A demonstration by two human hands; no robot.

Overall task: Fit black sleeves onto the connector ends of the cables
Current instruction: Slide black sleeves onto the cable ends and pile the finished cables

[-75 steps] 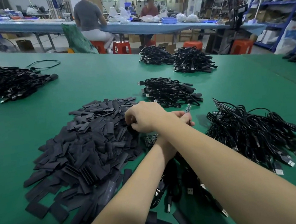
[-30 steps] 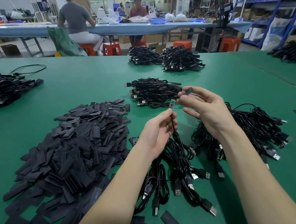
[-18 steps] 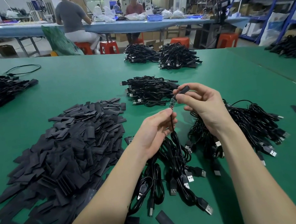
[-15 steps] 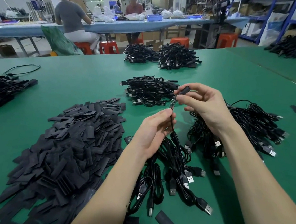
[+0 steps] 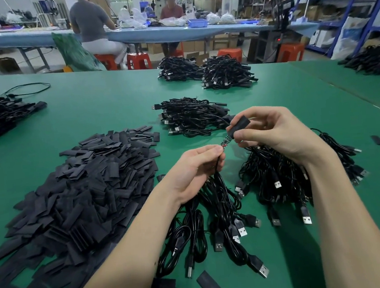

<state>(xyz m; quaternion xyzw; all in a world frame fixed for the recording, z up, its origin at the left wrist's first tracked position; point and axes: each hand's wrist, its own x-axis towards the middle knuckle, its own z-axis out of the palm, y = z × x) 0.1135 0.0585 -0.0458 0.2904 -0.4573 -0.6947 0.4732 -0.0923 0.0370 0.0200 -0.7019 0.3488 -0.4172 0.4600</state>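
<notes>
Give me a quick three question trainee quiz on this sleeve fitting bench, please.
1. True or false: the black sleeve already covers the whole connector board.
2. Which of the hands pinches the cable just below the board: left or right?
3. The pile of loose sleeves lies on which side of the green table? A) the person's left B) the person's right

Key: 1 false, part of the board still shows. 2 left hand; right hand holds the sleeve. 3 A.

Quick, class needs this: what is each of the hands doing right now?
Left hand: pinches the cable just below its bare connector end.
Right hand: pinches a black sleeve above that connector end.
</notes>
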